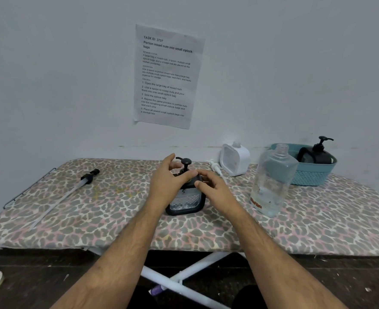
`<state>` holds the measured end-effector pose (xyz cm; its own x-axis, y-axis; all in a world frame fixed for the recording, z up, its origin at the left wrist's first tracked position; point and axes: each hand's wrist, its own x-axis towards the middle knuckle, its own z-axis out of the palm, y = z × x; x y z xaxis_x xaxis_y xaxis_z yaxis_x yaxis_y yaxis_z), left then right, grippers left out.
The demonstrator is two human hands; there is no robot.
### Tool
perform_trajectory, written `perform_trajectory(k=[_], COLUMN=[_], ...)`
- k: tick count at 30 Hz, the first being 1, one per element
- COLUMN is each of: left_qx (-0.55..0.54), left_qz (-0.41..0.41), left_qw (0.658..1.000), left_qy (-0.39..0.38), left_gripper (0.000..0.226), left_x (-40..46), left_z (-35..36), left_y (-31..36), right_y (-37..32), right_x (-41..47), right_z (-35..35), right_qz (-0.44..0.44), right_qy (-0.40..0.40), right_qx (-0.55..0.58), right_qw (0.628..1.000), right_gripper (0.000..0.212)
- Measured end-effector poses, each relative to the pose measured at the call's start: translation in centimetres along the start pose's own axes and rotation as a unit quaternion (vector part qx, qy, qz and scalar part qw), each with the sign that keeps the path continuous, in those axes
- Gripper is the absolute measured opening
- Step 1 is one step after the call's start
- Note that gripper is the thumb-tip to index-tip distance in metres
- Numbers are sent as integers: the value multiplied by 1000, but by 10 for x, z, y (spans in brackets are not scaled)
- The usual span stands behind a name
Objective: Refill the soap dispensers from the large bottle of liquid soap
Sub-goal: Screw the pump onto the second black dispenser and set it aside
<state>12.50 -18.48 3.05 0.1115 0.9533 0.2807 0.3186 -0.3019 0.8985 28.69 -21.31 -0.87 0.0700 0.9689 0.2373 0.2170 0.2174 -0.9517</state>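
We had both hands on the black dispenser, which stood upright near the middle of the desk, its long axis vertical and its pump head on top with the spout pointing left. Our left hand curled round the dispenser's upper left side, thumb laid across the top by the collar; our right hand rested against its right shoulder with the fingers bent, though how firmly it gripped we could not tell.

We judged this to be either seating the pump back on or twisting it off; the picture did not settle which. The next move called for holding the body steady while turning the collar about that vertical axis.

The large bottle stood uncapped to the right, leaning slightly, mouth upward, only a little liquid low down. Its long pump tube lay well apart at left. A white dispenser stood open at the back, its pump beside it; another black one sat in the basket.
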Motion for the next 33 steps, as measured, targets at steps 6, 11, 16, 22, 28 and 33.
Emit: perform_trajectory(k=[6, 11, 16, 22, 28, 33], left_qx=[58, 82, 61, 16, 17, 15], left_qz=[0, 20, 38, 40, 41, 31], left_qw=[997, 995, 996, 999, 998, 999], left_qy=[46, 59, 52, -6, -51, 17], left_gripper=[56, 45, 28, 14, 9, 40], left_x=[-5, -2, -2, -1, 1, -3], left_z=[6, 5, 3, -3, -6, 0], left_y=[-2, -2, -1, -2, 0, 1], right_y=[3, 3, 3, 0, -6, -7], right_x=[0, 0, 1, 2, 0, 1], right_z=[1, 0, -1, -1, -5, -5], right_qz=[-8, -14, -2, 8, 20, 14], right_qy=[-3, -1, -2, -13, -25, -21], right_qx=[-4, 0, 5, 12, 6, -15], right_qw=[1000, 1000, 1000, 1000, 999, 1000], right_gripper=[41, 39, 38, 35, 31, 34])
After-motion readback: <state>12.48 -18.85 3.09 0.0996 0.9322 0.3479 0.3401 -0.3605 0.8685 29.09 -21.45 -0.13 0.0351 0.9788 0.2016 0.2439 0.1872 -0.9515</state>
